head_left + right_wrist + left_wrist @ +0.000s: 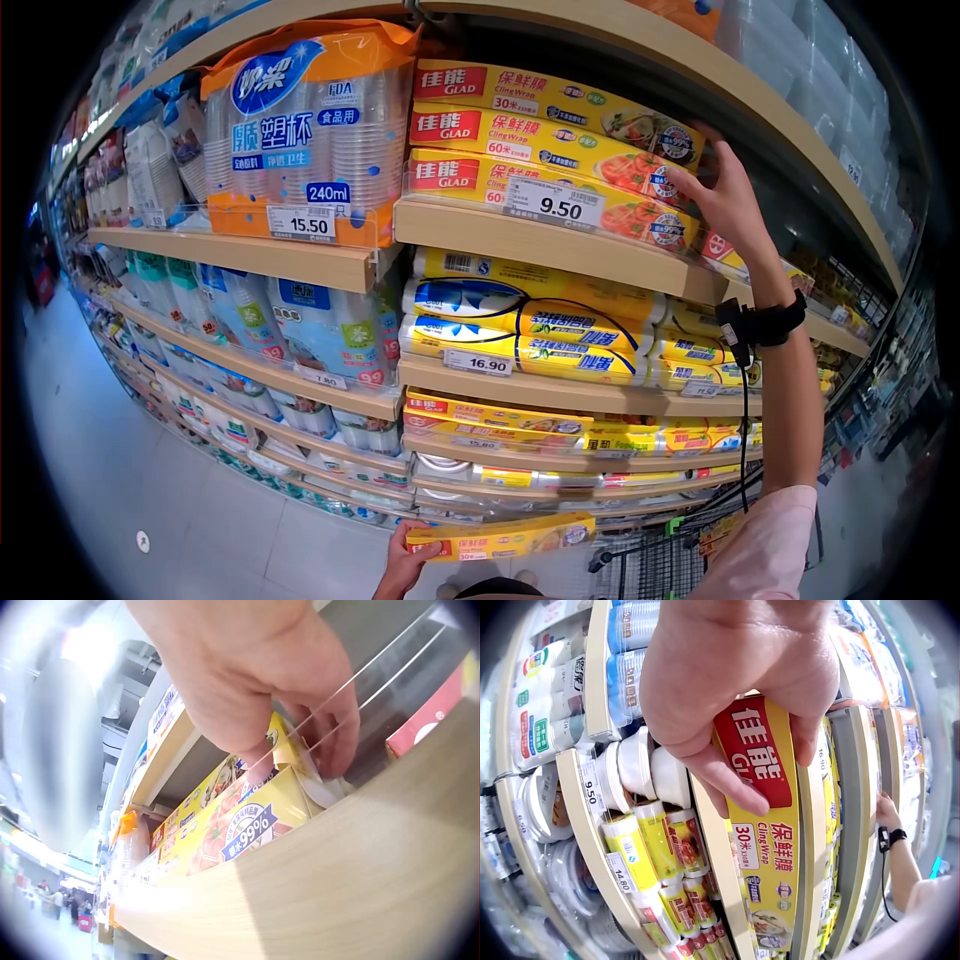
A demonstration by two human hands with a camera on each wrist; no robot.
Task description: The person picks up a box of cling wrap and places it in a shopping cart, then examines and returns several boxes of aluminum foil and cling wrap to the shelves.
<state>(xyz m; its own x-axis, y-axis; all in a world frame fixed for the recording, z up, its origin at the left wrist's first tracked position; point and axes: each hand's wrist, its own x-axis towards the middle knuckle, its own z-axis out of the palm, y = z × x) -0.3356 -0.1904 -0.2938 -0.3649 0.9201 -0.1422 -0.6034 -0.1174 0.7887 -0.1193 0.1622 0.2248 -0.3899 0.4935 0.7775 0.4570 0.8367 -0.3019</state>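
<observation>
My left hand (pixel 403 562) grips one end of a yellow Glad cling wrap box (pixel 510 540), low in front of the shelves. In the left wrist view, the thumb lies across the red label of this 30-metre box (pixel 769 855) and the fingers hold its other side. My right hand (pixel 738 205) is up at the right end of a stack of similar cling wrap boxes (pixel 570 143). The right wrist view shows its thumb against the middle box's printed front and the fingers (pixel 341 739) curled round the box end, partly hidden.
A wooden shelf edge (pixel 640 255) with a 9.50 price tag (pixel 556 203) runs below the stack. Left of it stands a pack of plastic cups (pixel 310 130). Yellow rolls (pixel 530 320) fill the shelf beneath. A shopping cart (pixel 650 560) is at lower right.
</observation>
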